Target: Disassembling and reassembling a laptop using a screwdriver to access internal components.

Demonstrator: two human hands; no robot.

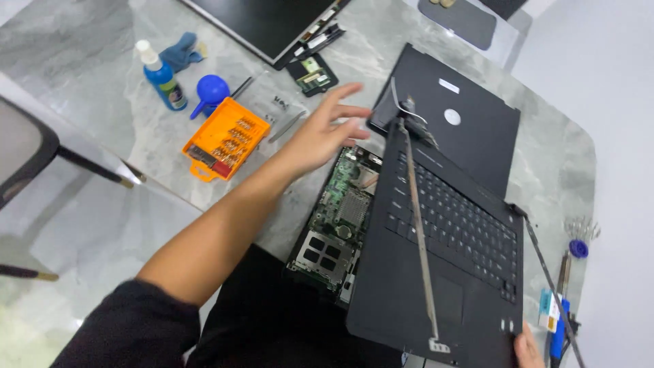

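My left hand [325, 129] hovers with fingers spread above the far left corner of an opened laptop base [334, 225], whose green circuit board shows. It holds nothing. The black keyboard deck [449, 245] is lifted off and tilted over the right side of the base, a thin metal hinge strip [419, 232] lying along its left part. My right hand [528, 347] grips the deck's near right corner; only the fingertips show at the frame's bottom edge.
A black laptop lid [456, 116] lies behind the deck. On the marble table [102, 41] are an orange bit case [225, 138], blue air blower [212, 92], blue bottle [160, 75], blue cloth [180, 51], tweezers [287, 126], small circuit board [312, 73], screen panel [266, 24] and a screwdriver [560, 320].
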